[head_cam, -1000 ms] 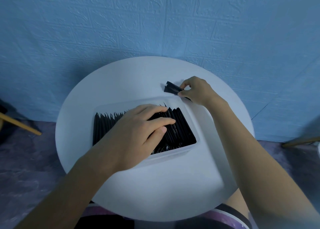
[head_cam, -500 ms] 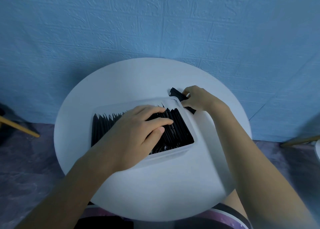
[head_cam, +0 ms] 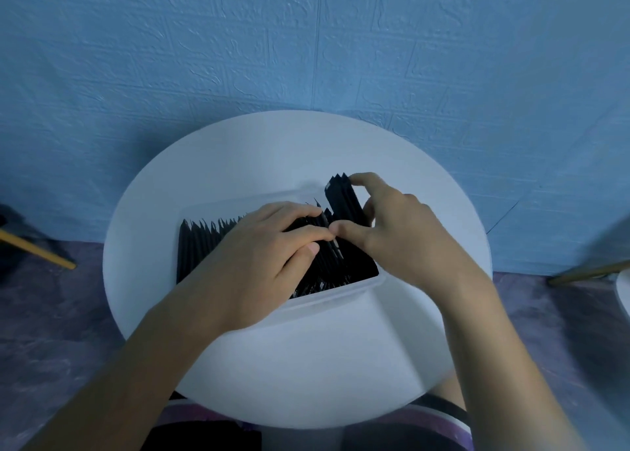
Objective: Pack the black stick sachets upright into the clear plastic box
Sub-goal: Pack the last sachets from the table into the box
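Note:
A clear plastic box (head_cam: 327, 299) sits on the round white table (head_cam: 300, 358), filled with a row of black stick sachets (head_cam: 201, 246) standing upright. My left hand (head_cam: 259, 256) lies flat on top of the packed sachets, fingers straight, holding them back toward the left. My right hand (head_cam: 392, 232) pinches a small bundle of black sachets (head_cam: 342, 198) between thumb and fingers and holds it upright over the box's right end, its lower part down among the packed ones.
A blue textured wall stands close behind the table. Wooden chair legs (head_cam: 37, 252) show at the left, and another leg (head_cam: 589, 273) shows at the right. My lap lies under the table's near edge.
My right hand has brought the sachet bundle from the tabletop behind the box to over the box's right end and turned it upright. My left hand has stayed on the packed sachets.

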The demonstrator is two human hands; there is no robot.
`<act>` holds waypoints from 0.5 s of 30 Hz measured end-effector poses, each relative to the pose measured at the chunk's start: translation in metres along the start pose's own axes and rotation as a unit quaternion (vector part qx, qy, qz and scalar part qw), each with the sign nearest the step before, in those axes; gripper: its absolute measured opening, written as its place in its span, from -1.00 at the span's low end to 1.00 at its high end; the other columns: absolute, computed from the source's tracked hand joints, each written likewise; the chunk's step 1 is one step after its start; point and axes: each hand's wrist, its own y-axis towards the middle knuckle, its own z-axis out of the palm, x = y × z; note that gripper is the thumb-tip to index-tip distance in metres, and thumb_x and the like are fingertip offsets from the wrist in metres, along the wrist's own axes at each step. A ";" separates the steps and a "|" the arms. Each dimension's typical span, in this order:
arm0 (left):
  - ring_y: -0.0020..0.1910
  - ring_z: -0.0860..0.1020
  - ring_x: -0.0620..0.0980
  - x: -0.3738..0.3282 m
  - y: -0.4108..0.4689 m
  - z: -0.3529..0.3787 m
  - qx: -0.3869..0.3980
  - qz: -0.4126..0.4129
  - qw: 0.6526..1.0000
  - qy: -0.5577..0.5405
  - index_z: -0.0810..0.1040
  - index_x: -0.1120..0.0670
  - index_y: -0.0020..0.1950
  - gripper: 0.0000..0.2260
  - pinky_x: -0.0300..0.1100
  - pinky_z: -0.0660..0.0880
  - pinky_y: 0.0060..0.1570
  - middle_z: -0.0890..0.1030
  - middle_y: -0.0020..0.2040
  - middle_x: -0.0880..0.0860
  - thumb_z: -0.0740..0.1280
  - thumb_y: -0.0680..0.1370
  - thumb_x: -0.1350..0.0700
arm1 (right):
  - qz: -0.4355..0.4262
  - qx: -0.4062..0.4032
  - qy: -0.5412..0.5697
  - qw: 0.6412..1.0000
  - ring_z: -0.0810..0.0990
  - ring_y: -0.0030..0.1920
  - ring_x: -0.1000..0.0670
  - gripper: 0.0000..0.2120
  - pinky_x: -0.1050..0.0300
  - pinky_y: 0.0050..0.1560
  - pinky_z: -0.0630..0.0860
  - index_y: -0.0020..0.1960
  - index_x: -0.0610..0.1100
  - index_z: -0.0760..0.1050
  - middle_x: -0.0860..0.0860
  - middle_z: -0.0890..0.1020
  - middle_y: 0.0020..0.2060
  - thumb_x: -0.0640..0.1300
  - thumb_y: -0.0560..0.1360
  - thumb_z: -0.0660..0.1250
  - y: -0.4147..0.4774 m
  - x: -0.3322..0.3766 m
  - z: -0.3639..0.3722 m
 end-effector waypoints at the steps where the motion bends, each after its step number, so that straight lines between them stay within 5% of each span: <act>1: 0.42 0.37 -0.12 0.000 0.000 0.000 -0.001 -0.001 1.000 0.000 0.56 -0.17 0.34 -0.63 0.00 0.37 0.39 0.46 0.41 -0.17 0.05 0.66 -0.06 | -0.003 -0.021 -0.032 0.999 0.59 0.02 -0.11 -0.40 0.05 -0.03 0.40 0.49 0.10 0.24 0.04 0.64 -0.03 0.20 0.53 0.35 -0.003 0.001 0.002; 8: 0.41 0.37 -0.14 0.000 0.000 0.001 -0.006 -0.003 1.000 0.003 0.55 -0.17 0.34 -0.63 -0.08 0.35 0.38 0.46 0.40 -0.19 0.04 0.67 -0.07 | -0.015 -0.028 -0.078 0.996 0.58 0.16 -0.11 -0.42 -0.03 0.15 0.47 0.52 0.11 0.29 0.09 0.65 0.06 0.29 0.56 0.24 -0.016 0.000 0.004; 15: 0.46 0.35 -0.14 -0.001 0.000 0.000 -0.003 -0.001 1.000 -0.004 0.54 -0.20 0.40 -0.61 -0.07 0.30 0.43 0.45 0.45 -0.19 0.06 0.65 -0.10 | -0.025 -0.038 -0.020 0.999 0.52 -0.12 0.08 -0.70 0.09 -0.03 0.38 0.32 0.11 0.53 0.13 0.55 -0.14 0.10 0.62 0.27 -0.019 -0.012 0.007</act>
